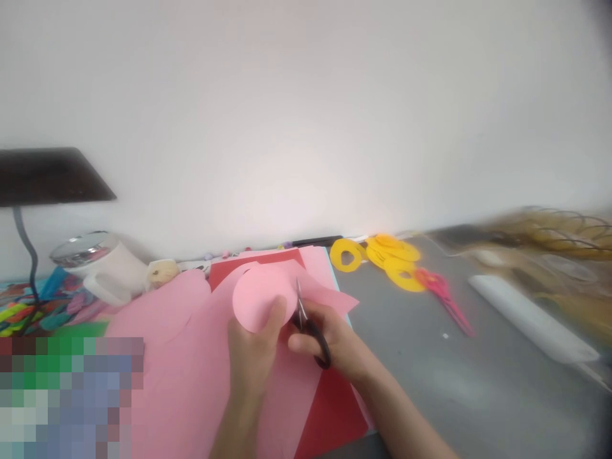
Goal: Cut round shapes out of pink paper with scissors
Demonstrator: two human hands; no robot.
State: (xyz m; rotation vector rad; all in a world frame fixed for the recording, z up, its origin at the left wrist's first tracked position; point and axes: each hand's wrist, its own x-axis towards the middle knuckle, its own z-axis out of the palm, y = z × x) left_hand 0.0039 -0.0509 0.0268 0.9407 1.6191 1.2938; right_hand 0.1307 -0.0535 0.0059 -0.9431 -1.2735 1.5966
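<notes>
My left hand [258, 335] grips a round piece of pink paper [255, 290], its thumb lying on the front face. In my right hand [329, 335] is a pair of black-handled scissors [315, 338]. The blades point up and stand at the right edge of the paper circle. From behind the circle, a pointed flap of pink paper [335, 293] sticks out to the right. Large pink sheets [182, 382] and a red sheet [329, 414] lie beneath both hands. The fingers behind the circle are hidden.
Yellow paper rings [347, 255] and pink scissors [447, 299] lie on the grey table [421, 395]. A white power strip [533, 319] is at the right. At left stand a white mug [108, 271] and a dark lamp head [52, 175]. A pale wall rises behind.
</notes>
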